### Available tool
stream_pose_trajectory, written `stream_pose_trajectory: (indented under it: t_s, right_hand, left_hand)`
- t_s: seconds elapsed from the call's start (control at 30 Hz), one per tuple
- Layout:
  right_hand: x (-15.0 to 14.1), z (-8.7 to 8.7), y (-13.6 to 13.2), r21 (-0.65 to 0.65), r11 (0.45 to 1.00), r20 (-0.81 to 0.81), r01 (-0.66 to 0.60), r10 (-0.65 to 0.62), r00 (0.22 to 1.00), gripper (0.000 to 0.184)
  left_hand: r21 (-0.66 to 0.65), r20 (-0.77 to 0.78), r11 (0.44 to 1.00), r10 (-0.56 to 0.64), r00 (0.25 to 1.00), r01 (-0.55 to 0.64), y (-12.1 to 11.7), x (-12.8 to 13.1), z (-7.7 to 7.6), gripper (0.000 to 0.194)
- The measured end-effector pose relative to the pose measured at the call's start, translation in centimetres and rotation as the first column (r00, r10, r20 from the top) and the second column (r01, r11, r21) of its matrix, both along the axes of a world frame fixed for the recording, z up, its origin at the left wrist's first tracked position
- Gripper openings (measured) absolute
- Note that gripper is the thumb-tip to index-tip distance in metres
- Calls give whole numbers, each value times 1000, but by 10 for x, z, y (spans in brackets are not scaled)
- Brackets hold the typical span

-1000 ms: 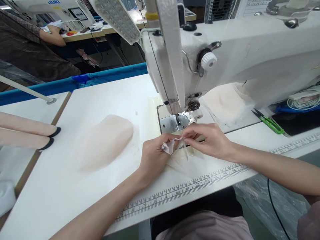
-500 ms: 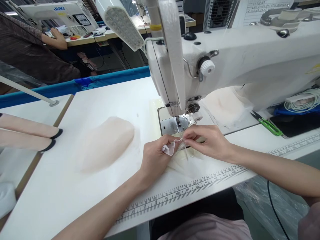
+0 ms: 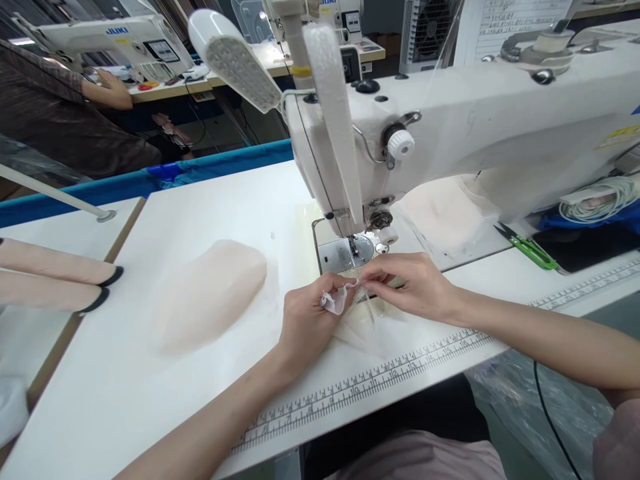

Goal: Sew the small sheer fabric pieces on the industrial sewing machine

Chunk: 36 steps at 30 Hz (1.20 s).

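My left hand (image 3: 307, 319) pinches a small bunched piece of sheer pale fabric (image 3: 334, 301) just in front of the needle plate (image 3: 345, 252) of the white sewing machine (image 3: 450, 133). My right hand (image 3: 410, 287) grips the other end of the same piece between thumb and forefinger, fingertips nearly touching the left hand's. More sheer fabric (image 3: 367, 327) lies spread on the table under both hands. The presser foot (image 3: 354, 248) stands a little behind the hands.
A pile of pale pink fabric (image 3: 210, 293) lies left of the machine. Another pale piece (image 3: 445, 213) sits under the machine arm. Green thread snips (image 3: 530, 248) lie at right. A printed ruler (image 3: 400, 373) runs along the table's front edge. Another person (image 3: 65, 113) works at a far-left machine.
The view has shifted slightly; both hands keep hold of the small fabric piece and have drawn a little closer together in front of the needle plate.
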State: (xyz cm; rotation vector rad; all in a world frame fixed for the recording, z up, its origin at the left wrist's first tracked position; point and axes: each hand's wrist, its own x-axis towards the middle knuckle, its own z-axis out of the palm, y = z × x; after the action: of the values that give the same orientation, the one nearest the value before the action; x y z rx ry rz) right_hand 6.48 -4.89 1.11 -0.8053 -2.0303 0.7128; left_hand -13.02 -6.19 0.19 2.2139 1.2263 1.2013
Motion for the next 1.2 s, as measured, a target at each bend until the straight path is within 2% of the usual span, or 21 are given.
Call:
stream_pose_trajectory:
  t_s: [0.23, 0.37, 0.47, 0.53, 0.63, 0.73, 0.8, 0.87, 0.9, 0.93, 0.97, 1.07, 1.13, 1.2]
  right_hand:
    - [0, -2, 0, -26, 999, -5, -30, 29, 1000, 11]
    - [1, -3, 0, 1, 999, -5, -48, 48, 999, 12]
    - [3, -5, 1, 83, 995, 4, -46, 46, 999, 12]
    - [5, -6, 1, 216, 976, 32, -24, 17, 999, 12]
    - [10, -7, 3, 417, 908, 172, -31, -46, 984, 15]
    - [15, -5, 4, 530, 836, 307, -144, -30, 951, 17]
    - [17, -3, 4, 664, 715, 324, -220, -10, 946, 16]
    - [18, -1, 4, 802, 540, 315, -254, -23, 949, 17]
    - [19, 0, 3, 839, 476, 315, -263, -31, 949, 17]
    - [20, 2, 3, 851, 449, 320, -271, -35, 947, 18]
    - [21, 3, 2, 844, 457, 331, -280, -32, 943, 18]
    - [21, 6, -1, 775, 566, 355, -281, -21, 935, 18]
    - [20, 7, -4, 761, 604, 322, -235, -39, 946, 15]
    - [16, 5, -5, 730, 662, 300, -171, -85, 950, 14]
  left_hand:
    - [3, 16, 1000, 2, 1000, -2, -1, 1, 2, 8]
    - [38, 8, 999, 12, 1000, -12, -2, -1, 0, 8]
    - [81, -16, 997, 9, 1000, -8, -2, -2, -2, 6]
    - [118, -41, 993, 6, 999, -1, -3, -2, -1, 5]
    - [192, -58, 981, 23, 998, -11, -6, 0, 1, 7]
    - [262, -87, 965, 12, 996, 12, -8, 1, 4, 16]
    - [296, -134, 953, -30, 991, 69, -9, 1, 5, 23]
    - [301, -162, 945, -82, 983, 129, -10, 0, 6, 24]
    - [294, -161, 943, -110, 981, 154, -11, -1, 6, 23]
    - [284, -151, 943, -135, 979, 174, -11, -1, 7, 20]
    - [269, -138, 945, -155, 978, 188, -12, -1, 9, 17]
    - [153, -85, 970, -177, 981, 188, -16, -2, 18, 8]
    - [-56, -81, 988, -150, 985, 146, -17, -1, 25, 6]
    - [-285, -126, 955, -118, 985, 78, -16, -1, 29, 8]
